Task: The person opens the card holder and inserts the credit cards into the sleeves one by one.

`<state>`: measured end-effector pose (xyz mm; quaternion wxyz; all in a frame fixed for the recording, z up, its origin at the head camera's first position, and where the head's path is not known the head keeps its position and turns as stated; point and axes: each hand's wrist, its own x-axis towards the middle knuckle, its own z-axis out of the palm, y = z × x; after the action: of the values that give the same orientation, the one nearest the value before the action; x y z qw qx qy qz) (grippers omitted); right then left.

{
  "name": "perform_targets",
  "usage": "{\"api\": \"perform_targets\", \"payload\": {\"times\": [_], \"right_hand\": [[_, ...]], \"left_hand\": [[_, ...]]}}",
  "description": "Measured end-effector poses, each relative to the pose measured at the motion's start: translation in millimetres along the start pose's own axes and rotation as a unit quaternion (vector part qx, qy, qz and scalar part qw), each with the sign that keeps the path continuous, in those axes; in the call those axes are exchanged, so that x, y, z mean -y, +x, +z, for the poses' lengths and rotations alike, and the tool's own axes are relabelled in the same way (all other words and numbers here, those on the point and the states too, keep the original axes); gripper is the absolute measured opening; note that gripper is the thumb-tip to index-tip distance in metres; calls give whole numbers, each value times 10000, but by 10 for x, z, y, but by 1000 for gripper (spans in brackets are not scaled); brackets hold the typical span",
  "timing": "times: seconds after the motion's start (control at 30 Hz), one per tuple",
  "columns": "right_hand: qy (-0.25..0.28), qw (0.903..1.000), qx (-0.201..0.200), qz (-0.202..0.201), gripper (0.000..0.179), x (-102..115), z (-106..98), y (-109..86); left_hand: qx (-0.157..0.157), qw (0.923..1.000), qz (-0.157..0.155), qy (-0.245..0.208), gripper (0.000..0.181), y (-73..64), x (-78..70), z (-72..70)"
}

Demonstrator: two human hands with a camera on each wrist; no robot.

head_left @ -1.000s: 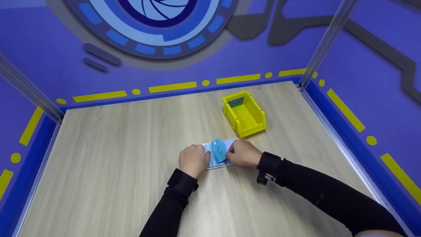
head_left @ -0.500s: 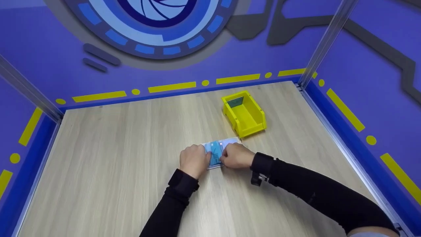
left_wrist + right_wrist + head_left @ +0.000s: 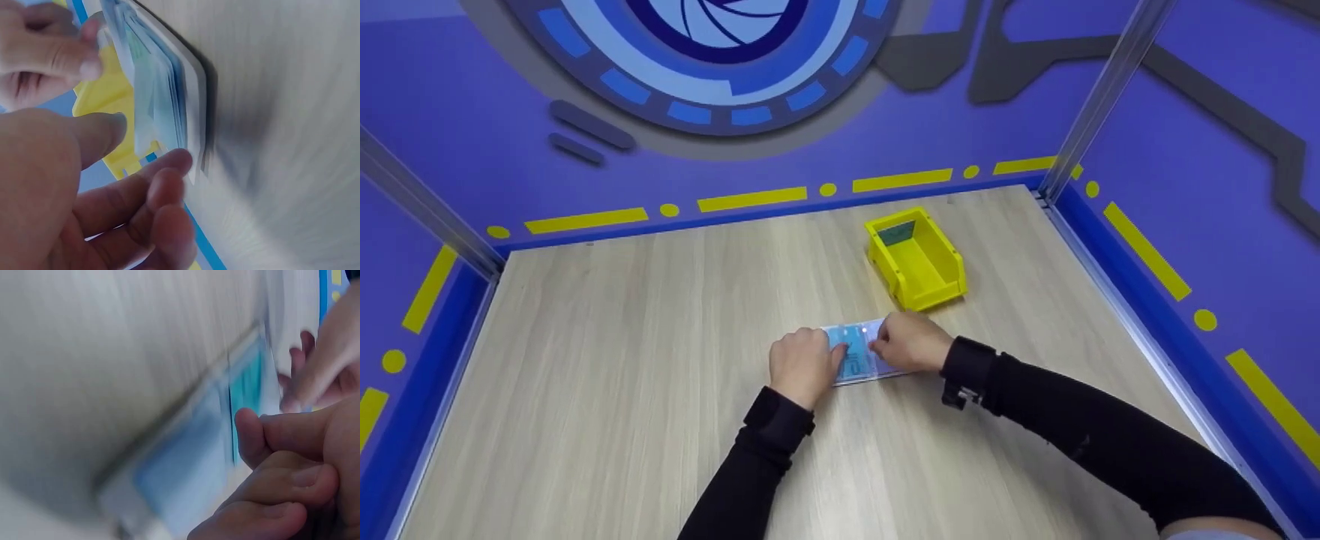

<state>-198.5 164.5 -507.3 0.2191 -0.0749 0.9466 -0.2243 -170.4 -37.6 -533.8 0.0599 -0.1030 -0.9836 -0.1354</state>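
A small open card holder (image 3: 877,366) with clear sleeves lies on the table. In its left half sits a teal card (image 3: 853,361), flat beneath the clear plastic. My left hand (image 3: 802,366) holds the holder's left edge, the thumb over the pages and a fingertip at the border. Stacked sleeves (image 3: 169,101) stand out slightly fanned in the left wrist view. Above the right half hovers my right hand (image 3: 916,343), fingers curled and thumb against index finger; nothing shows between them in the right wrist view, where the holder is blurred.
Just behind the holder stands a yellow bin (image 3: 919,259) with a dark green card (image 3: 898,233) against its inner back wall. The light wooden table (image 3: 645,360) is bounded by blue-purple panels at the back and sides.
The teal card, tilted and sticking out a second ago, has slid down flat into the left half. My right hand has let go of it and moved right; my left hand stays put.
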Motion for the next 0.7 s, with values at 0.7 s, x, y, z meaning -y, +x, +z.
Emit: {"api": "perform_targets", "payload": {"times": [0.7], "right_hand": [[-492, 9962, -523, 486, 42, -384, -283, -52]], "left_hand": [[316, 9995, -5, -46, 50, 16, -39, 111]]}}
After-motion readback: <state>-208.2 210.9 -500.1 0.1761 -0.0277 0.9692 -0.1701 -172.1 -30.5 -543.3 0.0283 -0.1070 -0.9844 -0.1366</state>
